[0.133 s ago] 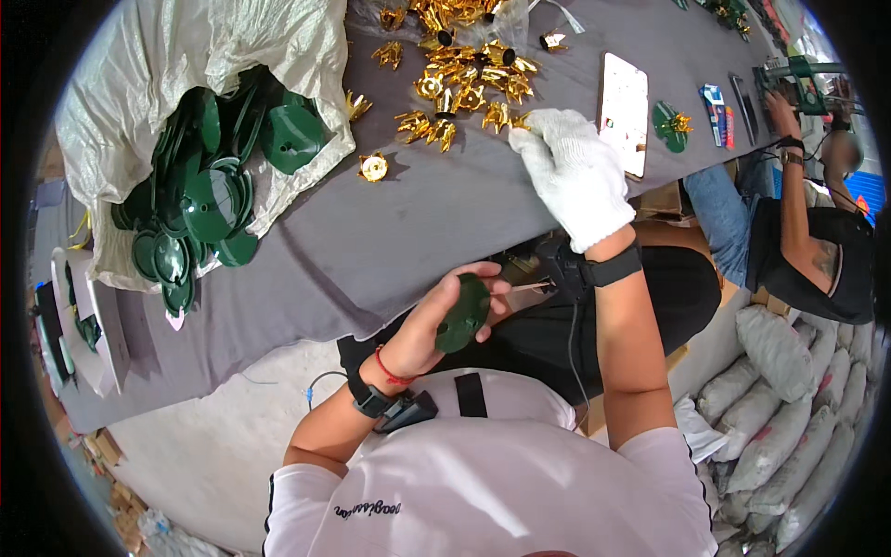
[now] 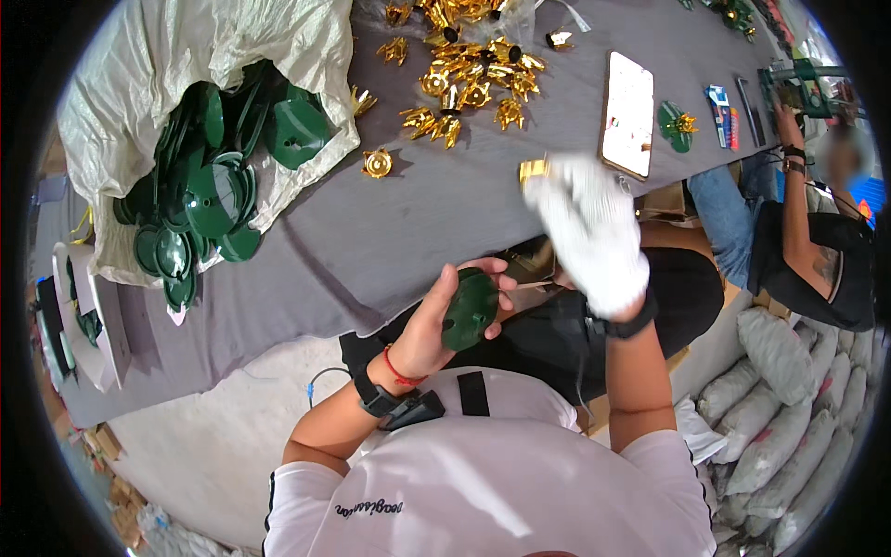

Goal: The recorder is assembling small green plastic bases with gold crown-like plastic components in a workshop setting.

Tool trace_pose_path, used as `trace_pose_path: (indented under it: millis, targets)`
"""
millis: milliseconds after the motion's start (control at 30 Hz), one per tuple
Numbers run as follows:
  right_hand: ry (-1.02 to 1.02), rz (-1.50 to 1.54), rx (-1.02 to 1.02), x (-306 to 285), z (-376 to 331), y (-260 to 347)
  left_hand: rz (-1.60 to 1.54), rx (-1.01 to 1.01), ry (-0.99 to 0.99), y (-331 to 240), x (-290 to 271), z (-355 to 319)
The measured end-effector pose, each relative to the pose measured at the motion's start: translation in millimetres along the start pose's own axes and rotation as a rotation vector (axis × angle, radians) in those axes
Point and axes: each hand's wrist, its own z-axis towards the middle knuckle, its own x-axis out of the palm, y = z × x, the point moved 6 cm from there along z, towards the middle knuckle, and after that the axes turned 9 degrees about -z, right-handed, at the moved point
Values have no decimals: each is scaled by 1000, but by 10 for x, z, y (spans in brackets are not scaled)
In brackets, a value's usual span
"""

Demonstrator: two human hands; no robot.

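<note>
Head view: left hand (image 2: pixel 430 320), bare, is partly curled, thumb and fingers round the rim of a green disc (image 2: pixel 470 310), held in front of the body just off the table edge. Disc shows broad face to the camera; its long axis, as seen, runs nearly up-down, top leaning slightly right. Right hand (image 2: pixel 594 237), in a white glove, is mostly closed, with a gold piece (image 2: pixel 533 171) at the fingertips; glove is blurred, so exact finger placement is hard to call, but it looks like a pinch. Key relation: gold piece sits beyond the disc and to its right, over the grey table (image 2: pixel 306 241), well apart from it, no contact. Gloved wrist is right of the disc, so the two hands are side by side with the right one farther out. Gold pile (image 2: pixel 478 79) is past the glove, up and left, right hand nearer. Open bag (image 2: pixel 176 56) with loose discs (image 2: pixel 213 200) is on the left, left hand nearer to those discs. Phone (image 2: pixel 627 113) lies just beyond the glove, a bit right, long side pointing away from the person.
</note>
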Motion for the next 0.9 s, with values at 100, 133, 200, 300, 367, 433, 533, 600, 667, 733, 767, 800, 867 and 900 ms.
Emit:
trace_pose_path:
  millis: [100,133,200,300,367,433,533,600,667,733,767,800,867,900]
  targets:
    - [330,427,304,122,-547,209,-64,-37,-16,72,-91,-14]
    - [328,428,317,146,-714,246,-69,-42,-19,87,-63,9]
    - [238,307,158,298,-1001,205,28,-12,-187,85,-68,52]
    - [225,362,270,362,-1203,161,18,-24,-222,145,-135,79]
    - [233,450,334,402,-1251,161,20,-32,-240,178,-142,86]
    - [240,539,398,388,-1235,160,154,28,-275,146,-103,80]
    - [536,997,1033,560,-1434,77,101,-15,-238,152,-71,111]
    - [519,1002,987,564,-1424,57,132,-4,-253,173,-87,130]
    - [512,506,469,474,-1140,55,160,8,-268,180,-110,147]
    - [465,12,-48,411,-995,199,266,-24,-342,179,-177,148]
    - [481,-7,-121,409,-984,216,263,-25,-344,218,-220,147]
    - [496,-30,-192,410,-979,243,471,36,-329,229,-266,151]
    - [545,-105,-149,518,-1060,238,675,97,-310,251,-326,140]
    - [693,458,482,655,-1136,55,776,127,-305,233,-338,148]
